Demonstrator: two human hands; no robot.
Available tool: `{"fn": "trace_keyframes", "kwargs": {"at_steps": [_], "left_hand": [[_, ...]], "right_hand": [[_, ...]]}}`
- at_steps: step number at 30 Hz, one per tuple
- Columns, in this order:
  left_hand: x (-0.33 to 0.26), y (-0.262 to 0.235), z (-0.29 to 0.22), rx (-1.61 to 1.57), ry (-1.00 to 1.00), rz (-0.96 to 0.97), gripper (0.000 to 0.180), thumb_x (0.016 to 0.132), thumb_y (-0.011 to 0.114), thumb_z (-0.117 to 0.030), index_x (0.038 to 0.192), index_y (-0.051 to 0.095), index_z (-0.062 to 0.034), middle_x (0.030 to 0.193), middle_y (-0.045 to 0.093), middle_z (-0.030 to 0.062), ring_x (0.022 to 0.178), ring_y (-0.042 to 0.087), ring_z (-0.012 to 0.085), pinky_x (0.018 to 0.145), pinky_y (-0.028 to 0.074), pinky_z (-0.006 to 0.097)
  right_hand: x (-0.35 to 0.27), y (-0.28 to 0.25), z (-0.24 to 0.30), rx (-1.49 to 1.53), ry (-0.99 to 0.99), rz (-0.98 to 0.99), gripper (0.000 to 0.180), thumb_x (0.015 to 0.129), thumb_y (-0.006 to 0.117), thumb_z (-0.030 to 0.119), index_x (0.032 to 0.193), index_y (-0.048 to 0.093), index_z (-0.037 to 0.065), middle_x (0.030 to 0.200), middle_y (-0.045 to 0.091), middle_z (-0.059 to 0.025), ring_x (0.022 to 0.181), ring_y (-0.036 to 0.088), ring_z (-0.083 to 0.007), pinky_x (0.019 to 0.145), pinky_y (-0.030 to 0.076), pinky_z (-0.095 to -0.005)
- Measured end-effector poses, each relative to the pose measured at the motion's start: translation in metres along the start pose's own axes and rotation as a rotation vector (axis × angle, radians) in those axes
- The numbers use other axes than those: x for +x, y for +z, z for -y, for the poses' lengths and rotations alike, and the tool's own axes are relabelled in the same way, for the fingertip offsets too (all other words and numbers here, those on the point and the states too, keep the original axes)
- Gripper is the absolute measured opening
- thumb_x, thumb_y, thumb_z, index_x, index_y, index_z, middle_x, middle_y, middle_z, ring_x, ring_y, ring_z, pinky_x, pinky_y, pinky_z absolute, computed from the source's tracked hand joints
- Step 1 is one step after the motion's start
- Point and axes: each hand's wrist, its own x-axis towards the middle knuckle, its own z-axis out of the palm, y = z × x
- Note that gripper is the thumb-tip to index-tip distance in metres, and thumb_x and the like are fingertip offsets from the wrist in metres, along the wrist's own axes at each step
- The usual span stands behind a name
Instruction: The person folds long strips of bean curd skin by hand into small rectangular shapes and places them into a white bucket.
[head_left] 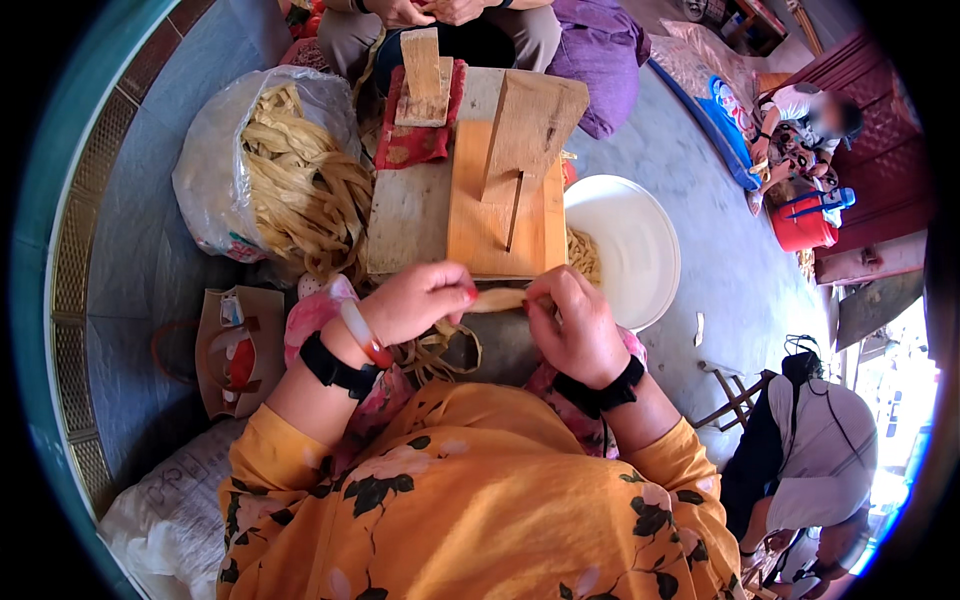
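Observation:
Above my lap, my left hand (pixel 425 300) and my right hand (pixel 575 322) pinch the two ends of a flat, pale tan strip (pixel 498 300), which runs between them. Both hands are closed at the fingertips. More loose strips (pixel 440 352) hang in curls below my left hand. Just beyond my hands lies an orange-brown wooden board (pixel 475 240) with a tall wooden block (pixel 530 125) standing on it. A thin dark bar (pixel 515 212) shows in front of the block. What the strip is made of, I cannot tell.
A clear plastic bag (pixel 210 175) of long tan strips stands left. At right is a white tub (pixel 635 250) with small tan pieces. Across the low table (pixel 400 220), another person's hands (pixel 430 10) work near a smaller block (pixel 422 65). A paper bag (pixel 215 360) sits lower left.

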Motion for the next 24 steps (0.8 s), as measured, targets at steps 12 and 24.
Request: {"fn": "trace_keyframes", "kwargs": {"at_steps": [12,24], "left_hand": [[0.032,0.004,0.007,0.170,0.217,-0.672,0.017,0.090,0.059,-0.015,0.085,0.057,0.0009,0.064,0.057,0.0089,0.057,0.052,0.0131,0.054,0.043,0.029],[-0.009,0.065,-0.004,-0.485,-0.009,-0.029,0.009,0.094,0.048,-0.012,0.097,0.055,-0.0068,0.075,0.051,-0.0032,0.063,0.044,0.0045,0.057,0.036,0.019]], "right_hand": [[0.018,-0.011,-0.063,-0.219,0.256,-0.242,0.015,0.083,0.058,0.004,0.098,0.056,0.005,0.085,0.061,-0.0144,0.076,0.062,-0.0304,0.066,0.050,-0.0401],[-0.036,0.003,0.024,-0.169,-0.212,0.032,0.041,0.071,0.068,0.003,0.110,0.057,0.003,0.102,0.059,-0.0128,0.092,0.058,-0.0294,0.080,0.046,-0.0390]]}}
